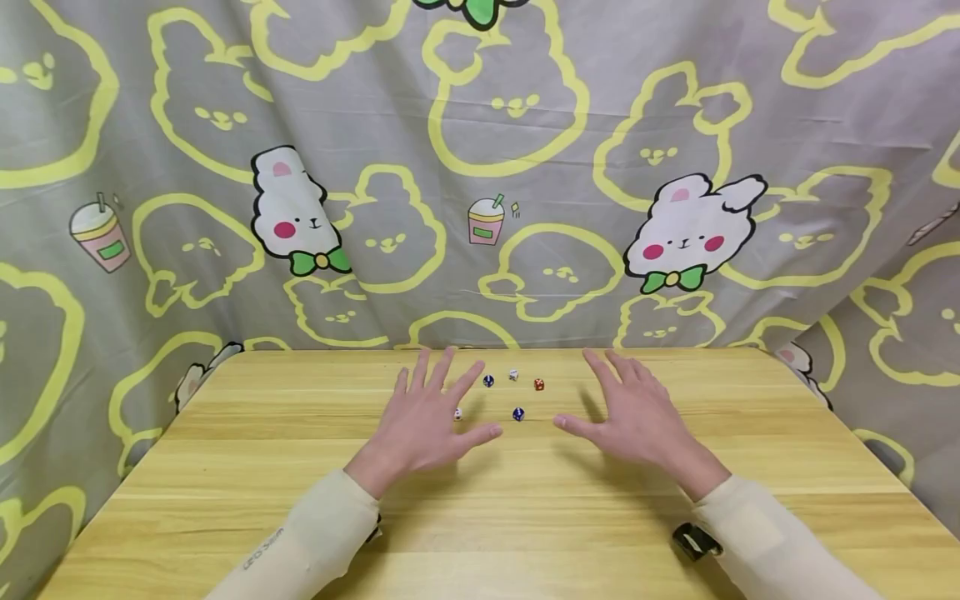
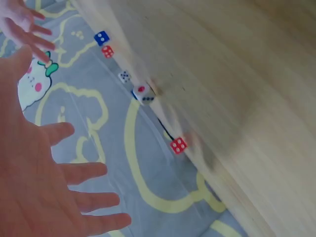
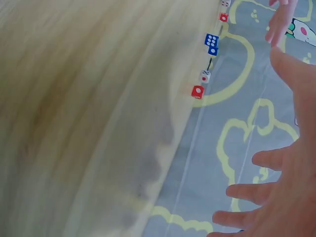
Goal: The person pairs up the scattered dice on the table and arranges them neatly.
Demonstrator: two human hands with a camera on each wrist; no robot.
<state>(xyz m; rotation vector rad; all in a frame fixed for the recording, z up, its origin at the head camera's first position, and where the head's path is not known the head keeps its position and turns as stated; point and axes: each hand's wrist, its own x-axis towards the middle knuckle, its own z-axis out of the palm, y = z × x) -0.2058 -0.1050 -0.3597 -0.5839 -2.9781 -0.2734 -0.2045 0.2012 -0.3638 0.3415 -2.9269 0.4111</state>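
Where the left hand (image 1: 423,421) spreads its fingers: one die (image 1: 457,413) half hidden; right hand (image 1: 633,412) likewise splayed.

Light wooden table (image 1: 225,500) with pale grain, backed from nine o'clock through twelve to three o'clock by a draped grey cloth (image 1: 525,83) printed with yellow rabbit outlines, white bow-tied rabbits and pink drink cups, under even, soft light.

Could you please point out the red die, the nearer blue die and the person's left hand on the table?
red die (image 1: 538,384), head view, on its top face.
nearer blue die (image 1: 518,413), head view, on its middle.
left hand (image 1: 428,424), head view, on its back.
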